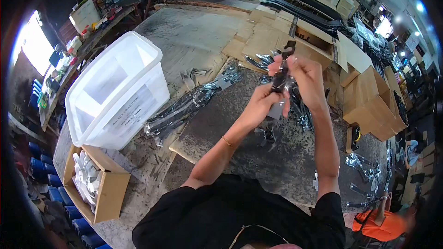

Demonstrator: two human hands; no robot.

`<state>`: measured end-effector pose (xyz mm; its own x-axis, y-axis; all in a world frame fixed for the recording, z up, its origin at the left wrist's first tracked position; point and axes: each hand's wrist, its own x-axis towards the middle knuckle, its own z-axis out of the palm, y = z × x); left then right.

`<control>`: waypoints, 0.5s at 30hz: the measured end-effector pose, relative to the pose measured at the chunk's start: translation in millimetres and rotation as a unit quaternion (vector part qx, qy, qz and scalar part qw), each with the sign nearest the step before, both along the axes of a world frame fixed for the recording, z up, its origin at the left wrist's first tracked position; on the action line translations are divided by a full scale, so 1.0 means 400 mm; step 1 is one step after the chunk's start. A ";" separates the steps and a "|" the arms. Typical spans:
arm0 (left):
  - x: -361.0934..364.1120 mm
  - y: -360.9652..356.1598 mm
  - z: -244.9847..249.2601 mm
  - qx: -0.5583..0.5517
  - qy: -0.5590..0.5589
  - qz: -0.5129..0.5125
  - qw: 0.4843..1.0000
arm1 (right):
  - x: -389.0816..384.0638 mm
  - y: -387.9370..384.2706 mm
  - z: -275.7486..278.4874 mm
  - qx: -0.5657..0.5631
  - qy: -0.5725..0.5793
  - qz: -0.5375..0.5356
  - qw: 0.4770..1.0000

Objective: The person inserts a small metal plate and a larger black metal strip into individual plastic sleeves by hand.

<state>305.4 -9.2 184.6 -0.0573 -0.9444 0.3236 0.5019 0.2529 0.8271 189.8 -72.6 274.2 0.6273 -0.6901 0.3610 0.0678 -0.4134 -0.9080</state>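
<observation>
Both hands are raised over the dark worktable, close together. My left hand (pixel 262 106) pinches the lower part of a dark, shiny belt-like piece (pixel 289 48) in clear plastic. Higher up, my right hand (pixel 305 78) closes around the same piece, whose black end sticks out above the fingers. A pale label (pixel 276 110) shows just beneath the left fingers. Behind and below the hands lie more plastic-wrapped black pieces (pixel 302 113), partly hidden by them. A long bundle of wrapped black belts (pixel 194 101) rests to the left.
A white plastic bin (pixel 138 90) stands at left, with a small cardboard box (pixel 115 191) of white pieces before it. Open cardboard boxes (pixel 369 103) and a tape dispenser (pixel 354 138) are at right. A person in orange (pixel 383 225) is at lower right.
</observation>
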 end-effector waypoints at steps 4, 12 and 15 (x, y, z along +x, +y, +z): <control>0.068 -0.001 -0.023 -0.024 -0.095 -0.078 0.992 | 0.069 -0.020 0.056 0.099 -0.082 -0.010 0.992; 0.131 -0.065 -0.169 -0.207 -0.165 -0.368 0.891 | 0.185 -0.062 0.160 0.158 -0.186 0.005 0.970; 0.163 0.002 -0.217 -0.110 -0.093 -0.459 0.877 | 0.170 -0.154 0.218 0.066 -0.194 -0.001 0.979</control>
<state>370.5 -8.5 97.7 -0.8314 -0.3890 0.3969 0.4396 -0.0233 0.8979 257.9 -134.0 361.3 0.4587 -0.7480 0.4796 0.4181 -0.2946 -0.8593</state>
